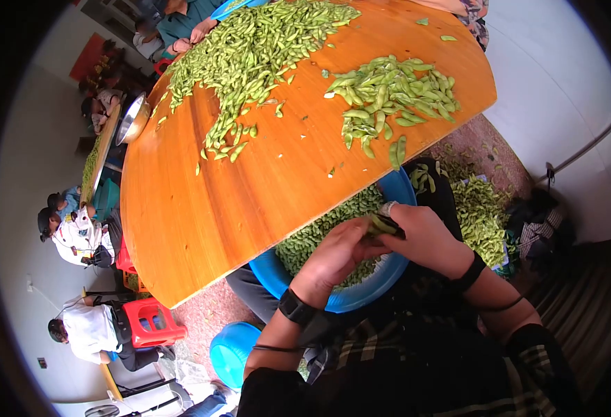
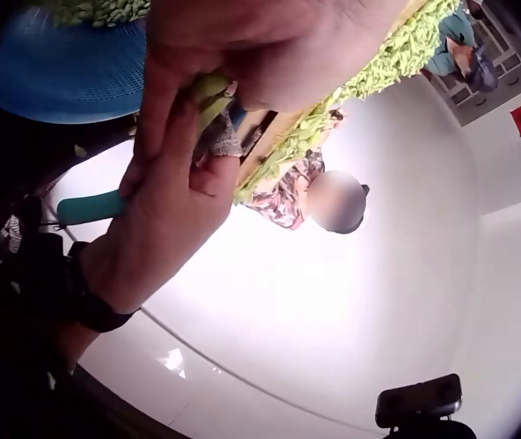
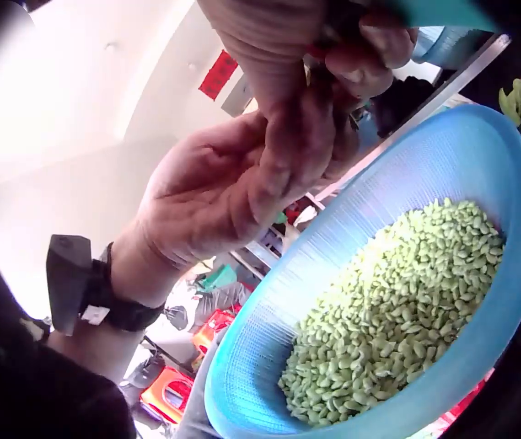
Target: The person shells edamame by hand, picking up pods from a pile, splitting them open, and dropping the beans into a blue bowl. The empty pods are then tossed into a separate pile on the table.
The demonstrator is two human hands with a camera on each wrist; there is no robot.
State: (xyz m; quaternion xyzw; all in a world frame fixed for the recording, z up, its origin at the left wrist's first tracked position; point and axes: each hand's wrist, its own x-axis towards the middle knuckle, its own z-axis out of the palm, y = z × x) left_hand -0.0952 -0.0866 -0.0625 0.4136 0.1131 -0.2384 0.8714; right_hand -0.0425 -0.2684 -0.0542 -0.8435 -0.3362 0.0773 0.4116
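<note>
A green pod (image 1: 382,222) (image 2: 210,90) is between the two hands, above a blue basket (image 1: 267,274) (image 3: 507,302) of shelled beans (image 1: 293,256) (image 3: 397,311). The left hand (image 1: 336,254) (image 2: 274,46) (image 3: 233,183) pinches the pod with its fingertips. The right hand (image 1: 430,240) (image 2: 164,215) (image 3: 274,46) meets it there, its fingers curled round a tool whose teal handle (image 2: 91,208) (image 3: 448,11) sticks out. Something grey (image 2: 219,139) wraps one right finger. The tool's working end is hidden.
An orange wooden table (image 1: 215,215) edges over the basket, bearing a big heap of pods (image 1: 263,48) and a smaller pile (image 1: 396,90). More pods (image 1: 479,219) lie at floor level on the right. A turquoise basin (image 1: 232,354) and red stool (image 1: 152,323) stand left; people sit beyond.
</note>
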